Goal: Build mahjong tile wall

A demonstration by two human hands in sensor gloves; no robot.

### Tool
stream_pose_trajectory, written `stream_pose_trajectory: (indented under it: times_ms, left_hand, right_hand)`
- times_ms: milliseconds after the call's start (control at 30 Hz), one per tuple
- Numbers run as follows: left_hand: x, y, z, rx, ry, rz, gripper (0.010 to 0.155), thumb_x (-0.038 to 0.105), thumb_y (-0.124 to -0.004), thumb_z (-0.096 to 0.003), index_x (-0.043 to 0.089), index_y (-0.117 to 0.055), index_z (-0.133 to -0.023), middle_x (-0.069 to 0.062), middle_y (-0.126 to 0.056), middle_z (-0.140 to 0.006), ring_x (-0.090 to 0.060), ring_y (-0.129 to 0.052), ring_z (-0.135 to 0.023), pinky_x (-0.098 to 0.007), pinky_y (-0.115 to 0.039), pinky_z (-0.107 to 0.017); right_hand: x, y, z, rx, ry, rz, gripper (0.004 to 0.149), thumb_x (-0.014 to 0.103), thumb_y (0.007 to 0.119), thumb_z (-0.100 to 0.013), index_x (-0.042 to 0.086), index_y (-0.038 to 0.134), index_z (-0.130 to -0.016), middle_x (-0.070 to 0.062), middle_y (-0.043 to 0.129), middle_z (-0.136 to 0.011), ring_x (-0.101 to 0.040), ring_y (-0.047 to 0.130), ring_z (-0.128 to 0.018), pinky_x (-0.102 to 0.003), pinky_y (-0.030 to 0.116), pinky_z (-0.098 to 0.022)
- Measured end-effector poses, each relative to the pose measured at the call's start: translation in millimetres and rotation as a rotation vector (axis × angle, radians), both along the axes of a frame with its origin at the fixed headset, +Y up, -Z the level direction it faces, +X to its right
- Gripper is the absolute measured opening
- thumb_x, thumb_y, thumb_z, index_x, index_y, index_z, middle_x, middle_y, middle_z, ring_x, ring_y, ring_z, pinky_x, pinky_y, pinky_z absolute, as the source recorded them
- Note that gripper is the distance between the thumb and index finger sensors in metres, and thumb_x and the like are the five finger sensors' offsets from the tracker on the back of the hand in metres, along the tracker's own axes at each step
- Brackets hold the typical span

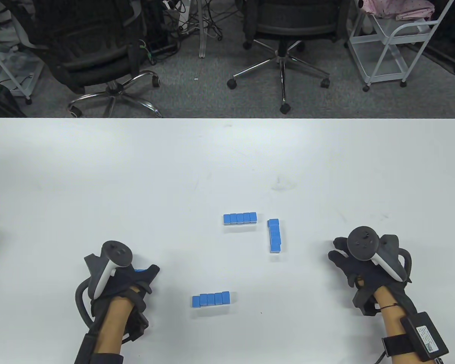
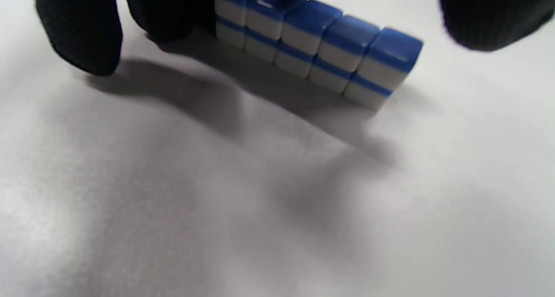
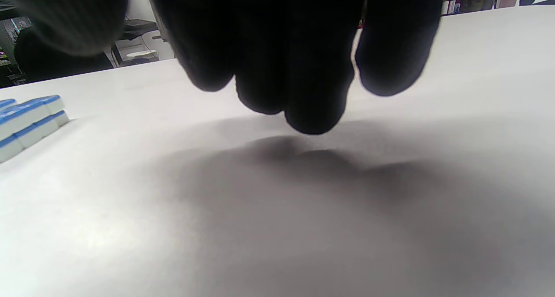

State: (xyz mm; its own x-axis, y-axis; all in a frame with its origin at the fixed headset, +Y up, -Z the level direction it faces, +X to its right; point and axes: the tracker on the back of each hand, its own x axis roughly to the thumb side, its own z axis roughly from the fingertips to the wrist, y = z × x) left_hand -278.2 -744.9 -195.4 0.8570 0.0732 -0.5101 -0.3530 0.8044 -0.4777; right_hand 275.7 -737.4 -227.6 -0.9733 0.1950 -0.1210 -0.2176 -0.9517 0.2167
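Item: white table (image 1: 98, 182), viewed from above; office chairs and a wire cart stand on the floor beyond its far edge.

Item: three double-height tile rows, blue backs up. Far row (image 1: 240, 218) lies crosswise just right of frame centre. Right row (image 1: 275, 235) runs lengthwise beside it, near but apart. Near row (image 1: 211, 299) lies crosswise at lower centre, well apart from both.

Item: fourth row (image 2: 318, 50), five stacks of two, blue over white. Located under the left hand (image 1: 117, 275) at lower left of the table view; only a blue sliver shows there.

Item: left hand. One fingertip (image 2: 82, 32) hangs at the row's left; others sit dark against its far end. Whether they press or pinch the tiles cannot be told.

Item: right hand (image 1: 364, 261), lower right, holding nothing; fingers (image 3: 312, 89) relaxed and spread just above the bare surface.

Handling note, as judgement: the fourth side appears to be the step in hand. Slide it low with even pressure at both ends so the top layer does not shear, then square it against the near and far rows.
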Motion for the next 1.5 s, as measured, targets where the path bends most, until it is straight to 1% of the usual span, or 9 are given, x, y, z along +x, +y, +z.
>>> stream_pose_trajectory:
  times_ms: [167,333,467,600,667,833,967,1300,1500]
  left_hand:
    - [11.7,-4.3,-4.8,-0.018,0.009,-0.100,0.100,0.078,-0.069,-0.0409,0.021,-0.028,-0.112,-0.024,-0.034,-0.109,-0.054,-0.053,-0.094,-0.066,-0.070,-0.065]
    - [22.5,-7.5,-11.0,-0.003,-0.011,-0.169,0.098,0.073,-0.072,-0.0426,0.016,-0.031,-0.111,-0.028,-0.038,-0.107,-0.055,-0.059,-0.088,-0.058,-0.075,-0.066]
    - [30.0,-8.4,-20.9,0.011,-0.053,-0.162,0.098,0.070,-0.074,-0.0427,0.014,-0.031,-0.111,-0.029,-0.037,-0.106,-0.055,-0.059,-0.086,-0.056,-0.073,-0.067]
    - [42.9,-8.9,-37.8,0.044,-0.175,-0.155,0.097,0.068,-0.075,-0.0424,0.014,-0.033,-0.111,-0.028,-0.036,-0.107,-0.054,-0.057,-0.087,-0.057,-0.069,-0.069]
    - [53.7,-7.9,-50.1,0.055,-0.334,-0.155,0.096,0.068,-0.077,-0.0418,0.016,-0.035,-0.111,-0.027,-0.037,-0.108,-0.053,-0.057,-0.089,-0.057,-0.068,-0.072]
    - [80.9,-5.8,-71.9,0.071,-0.548,-0.121,0.094,0.064,-0.083,-0.0409,0.018,-0.040,-0.111,-0.023,-0.038,-0.111,-0.051,-0.056,-0.093,-0.057,-0.065,-0.076]
    - [103.5,-2.5,-86.8,0.059,-0.638,-0.089,0.093,0.058,-0.091,-0.0400,0.022,-0.044,-0.112,-0.018,-0.037,-0.115,-0.048,-0.058,-0.095,-0.058,-0.061,-0.079]
    - [155.0,-1.9,-100.8,0.125,-0.893,-0.091,0.090,0.057,-0.096,-0.0373,0.030,-0.051,-0.111,-0.010,-0.043,-0.117,-0.040,-0.067,-0.096,-0.059,-0.060,-0.080]
    - [165.5,-1.3,-106.3,0.125,-0.935,-0.101,0.089,0.056,-0.098,-0.0360,0.033,-0.054,-0.110,-0.007,-0.044,-0.118,-0.036,-0.069,-0.096,-0.061,-0.057,-0.080]
  right_hand:
    - [-1.6,0.2,0.0,0.002,0.010,0.005,0.062,0.058,0.071,-0.034,0.027,0.076,-0.087,-0.006,0.087,-0.092,-0.031,0.095,-0.072,-0.057,0.074,-0.061]
    - [-4.9,-0.9,0.3,-0.003,0.032,0.020,0.062,0.058,0.071,-0.034,0.026,0.076,-0.087,-0.006,0.087,-0.091,-0.031,0.095,-0.072,-0.057,0.075,-0.061]
    - [-10.1,-1.2,0.2,0.003,0.056,0.026,0.062,0.058,0.071,-0.034,0.026,0.076,-0.087,-0.006,0.087,-0.091,-0.031,0.095,-0.071,-0.056,0.075,-0.061]
    - [-15.3,-2.2,0.5,0.004,0.079,0.042,0.062,0.058,0.071,-0.034,0.026,0.076,-0.086,-0.006,0.088,-0.091,-0.031,0.095,-0.071,-0.056,0.075,-0.060]
    - [-17.0,-2.4,0.5,0.006,0.087,0.043,0.062,0.058,0.071,-0.034,0.026,0.076,-0.086,-0.006,0.088,-0.091,-0.031,0.095,-0.071,-0.056,0.075,-0.060]
    - [-20.1,-4.3,0.1,-0.002,0.104,0.034,0.062,0.058,0.071,-0.034,0.026,0.077,-0.086,-0.006,0.088,-0.091,-0.031,0.095,-0.071,-0.056,0.075,-0.060]
    - [-23.7,-7.7,-0.7,-0.016,0.121,0.033,0.062,0.058,0.071,-0.034,0.026,0.077,-0.086,-0.006,0.088,-0.091,-0.031,0.095,-0.071,-0.056,0.075,-0.060]
    - [-26.4,-8.3,-0.9,-0.013,0.134,0.030,0.061,0.058,0.071,-0.034,0.026,0.077,-0.086,-0.006,0.088,-0.091,-0.031,0.095,-0.071,-0.056,0.075,-0.061]
    - [-27.4,-7.9,-0.6,-0.010,0.133,0.036,0.061,0.058,0.071,-0.034,0.026,0.077,-0.086,-0.006,0.088,-0.090,-0.031,0.095,-0.071,-0.056,0.075,-0.061]
